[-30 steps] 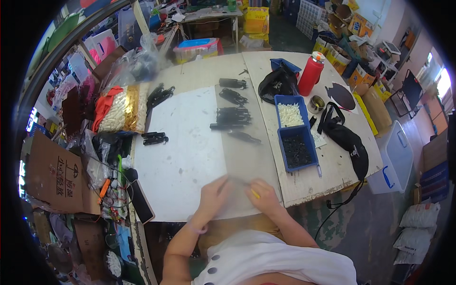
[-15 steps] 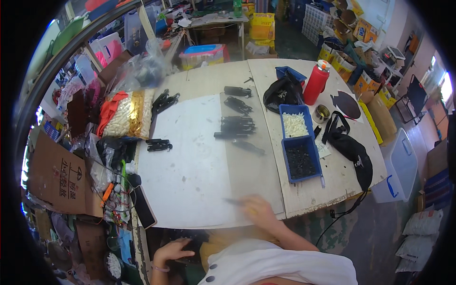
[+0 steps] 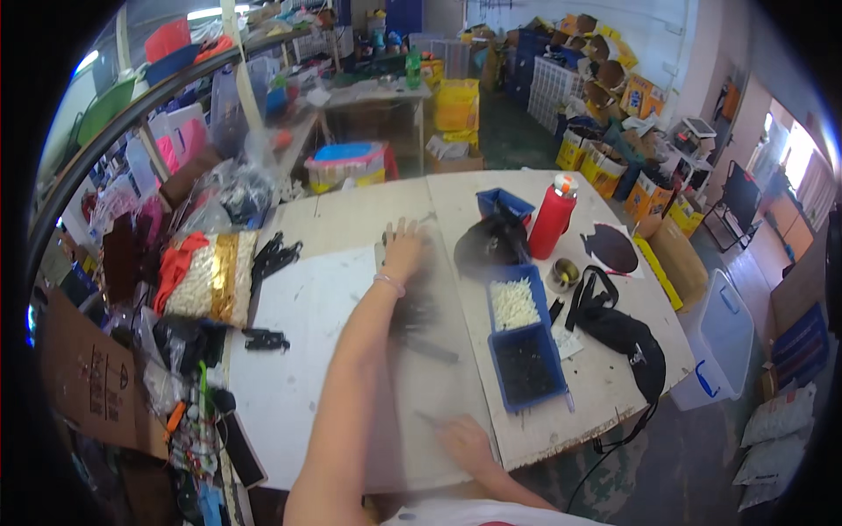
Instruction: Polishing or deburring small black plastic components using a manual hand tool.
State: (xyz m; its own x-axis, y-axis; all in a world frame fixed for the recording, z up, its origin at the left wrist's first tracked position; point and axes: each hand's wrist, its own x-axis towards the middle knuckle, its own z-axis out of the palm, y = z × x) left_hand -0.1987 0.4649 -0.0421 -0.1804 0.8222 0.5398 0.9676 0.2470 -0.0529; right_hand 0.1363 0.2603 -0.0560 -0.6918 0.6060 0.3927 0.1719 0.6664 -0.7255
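My left hand (image 3: pixel 405 252) stretches far out over the table, palm down with its fingers extended. It lies over the far end of a row of black plastic-looking parts (image 3: pixel 417 316); whether it touches one is unclear. The parts under my forearm are partly hidden and blurred. Lower right of the row, my right hand (image 3: pixel 467 443) is closed around a thin dark piece (image 3: pixel 427 418) whose kind is too blurred to make out. A single long black part (image 3: pixel 432 352) lies between my two hands.
Right of the row stand blue trays with white pieces (image 3: pixel 516 304) and dark pieces (image 3: pixel 526 373), a black bag (image 3: pixel 491 247), a red bottle (image 3: pixel 553 217) and a black pouch (image 3: pixel 627 337). More black parts (image 3: pixel 266 339) and a bag of white pieces (image 3: pixel 206 285) sit left.
My left hand has risen from beside my lap and reached far forward over the black parts. My right hand stays near the table's front, still on the thin dark piece. The view has tilted up.
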